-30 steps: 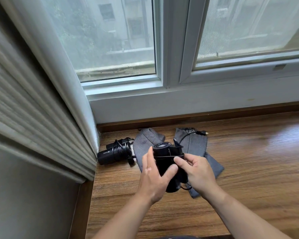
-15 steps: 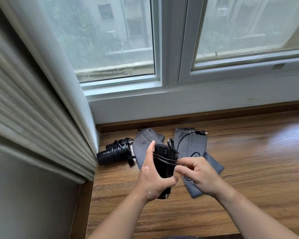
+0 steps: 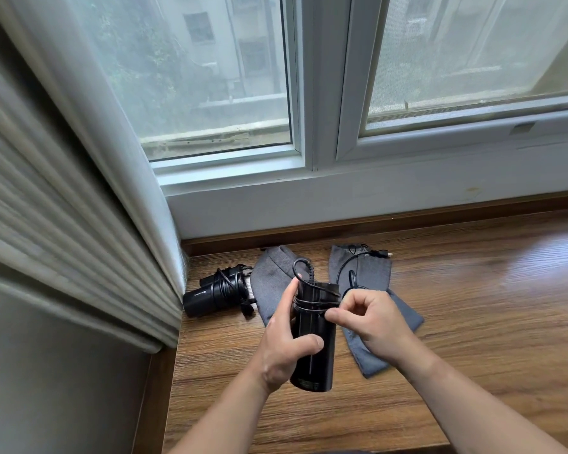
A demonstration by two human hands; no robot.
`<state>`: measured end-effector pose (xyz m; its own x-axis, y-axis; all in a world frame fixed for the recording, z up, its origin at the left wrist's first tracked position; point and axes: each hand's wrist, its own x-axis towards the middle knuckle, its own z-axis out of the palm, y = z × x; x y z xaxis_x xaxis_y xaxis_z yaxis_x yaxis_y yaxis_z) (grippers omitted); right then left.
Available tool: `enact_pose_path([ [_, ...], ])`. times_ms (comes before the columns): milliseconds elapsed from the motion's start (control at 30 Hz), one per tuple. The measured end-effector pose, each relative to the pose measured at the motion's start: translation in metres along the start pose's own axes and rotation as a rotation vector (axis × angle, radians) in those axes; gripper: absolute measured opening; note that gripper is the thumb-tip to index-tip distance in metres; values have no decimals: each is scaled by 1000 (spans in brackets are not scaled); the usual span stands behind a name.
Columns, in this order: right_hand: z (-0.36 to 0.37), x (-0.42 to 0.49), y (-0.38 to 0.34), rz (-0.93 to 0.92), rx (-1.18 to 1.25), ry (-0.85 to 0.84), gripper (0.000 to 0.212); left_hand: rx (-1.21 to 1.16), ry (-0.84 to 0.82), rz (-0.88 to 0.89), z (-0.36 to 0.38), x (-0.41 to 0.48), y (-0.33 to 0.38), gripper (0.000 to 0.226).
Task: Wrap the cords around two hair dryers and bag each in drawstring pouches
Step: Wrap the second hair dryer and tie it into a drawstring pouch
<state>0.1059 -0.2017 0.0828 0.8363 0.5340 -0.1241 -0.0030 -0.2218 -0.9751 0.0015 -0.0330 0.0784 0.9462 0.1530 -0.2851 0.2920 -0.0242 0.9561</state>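
Note:
My left hand grips a black hair dryer, held upright above the wooden sill. A few turns of its black cord circle the upper body. My right hand pinches the cord at the dryer's right side. The loose cord runs back over the right grey pouch to its plug. A second black hair dryer, with its cord wound round it, lies at the left by the wall. The left grey pouch lies flat beside it, partly hidden by my left hand.
The wooden sill runs to the right under a white window frame. A pleated blind and the wall close off the left side. The sill's front edge is near my forearms.
The dryer in my hands has turned from nozzle-up to long and upright. More cord now lies wound round its upper body, and my right hand has come round to its right side.

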Motion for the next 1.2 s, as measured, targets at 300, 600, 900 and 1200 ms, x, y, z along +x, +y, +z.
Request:
enact_pose_path([
  [300,1,1,1,73,220,-67,77,-45,-62,-10,-3,1,8,105],
  [600,4,-6,-14,80,298,-214,52,-240,-207,-26,1,-8,17,75],
  [900,21,-8,-11,153,-38,268,36,219,115,11,5,0,19,48],
  [1200,-11,-5,-6,56,75,-134,53,16,91,-28,-4,-3,10,54],
])
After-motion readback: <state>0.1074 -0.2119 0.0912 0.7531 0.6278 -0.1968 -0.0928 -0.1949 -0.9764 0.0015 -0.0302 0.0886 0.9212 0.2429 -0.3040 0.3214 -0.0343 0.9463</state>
